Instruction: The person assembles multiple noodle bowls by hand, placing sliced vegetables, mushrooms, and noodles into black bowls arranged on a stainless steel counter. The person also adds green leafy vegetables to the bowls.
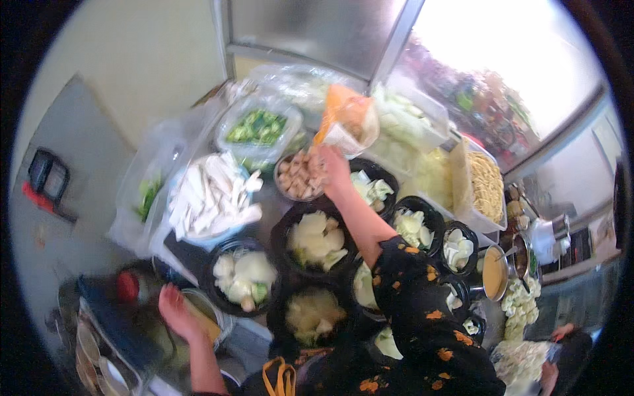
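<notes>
My right hand point(335, 168) reaches across the black bowls to a metal bowl of pinkish cut sausage chunks point(300, 173). Its fingers are at the bowl's right side, blurred against the chunks, so their grip is hidden. An orange-and-white plastic bag point(347, 115) stands just behind that hand. My left hand point(177, 310) hangs at the lower left over a round container with a yellowish edge, fingers loosely extended and holding nothing visible. Between my arms, black bowls hold pale sliced vegetables, among them one point(317, 239) in the middle and one point(244, 277) on the left.
White strips point(214, 198) fill a blue-rimmed basin at left, with chopped greens point(257, 127) behind. Noodles point(485, 185) fill a tray at right, near a pot of yellowish liquid point(494, 272). Another person's hand point(561, 332) shows at far right. A window frame bounds the back.
</notes>
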Demonstrator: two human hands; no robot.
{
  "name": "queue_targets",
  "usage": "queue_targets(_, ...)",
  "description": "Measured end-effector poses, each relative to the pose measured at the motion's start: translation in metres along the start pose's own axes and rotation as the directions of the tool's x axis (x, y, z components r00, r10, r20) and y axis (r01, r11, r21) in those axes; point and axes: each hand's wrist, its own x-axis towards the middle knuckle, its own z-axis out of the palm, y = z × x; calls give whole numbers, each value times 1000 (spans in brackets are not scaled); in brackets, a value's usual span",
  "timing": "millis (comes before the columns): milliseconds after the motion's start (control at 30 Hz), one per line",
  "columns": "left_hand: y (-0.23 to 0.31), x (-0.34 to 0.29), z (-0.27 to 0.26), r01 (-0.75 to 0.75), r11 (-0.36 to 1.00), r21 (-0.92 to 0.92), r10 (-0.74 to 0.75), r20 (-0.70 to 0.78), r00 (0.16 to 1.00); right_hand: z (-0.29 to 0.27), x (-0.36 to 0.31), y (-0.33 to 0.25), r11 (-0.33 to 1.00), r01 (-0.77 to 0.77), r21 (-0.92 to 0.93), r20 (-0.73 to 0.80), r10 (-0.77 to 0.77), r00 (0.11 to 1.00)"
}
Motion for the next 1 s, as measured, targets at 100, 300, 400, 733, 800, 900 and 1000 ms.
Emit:
queue_targets(100,44,-40,55,397,882,-254,-305,333,892,40,-58,1,956,-229,182,171,199,965)
queue_targets(300,74,-76,131,953,194,-234,-666,681,303,66,-172,28,875,245,-417,581,50,812)
queue_targets(400,52,-75,118,960,143,-242,-527,802,281,68,-192,46,552,770,-321,807,-266,527)
queue_targets(733,38,-78,81,939,17,-344,-521,798,302,79,-199,41,956,-291,21,309,271,912)
queue_targets(800,45,-74,74,931,90,-353,-542,767,344,70,-194,46,988,-111,-107,323,140,936)
queue_targets(900,37,-63,61,924,195,-330,-510,770,383,56,-195,37,855,-472,215,313,397,863)
queue_targets(1000,34,-56,57,922,208,-326,-515,765,386,48,-206,29,843,-505,185,275,449,850)
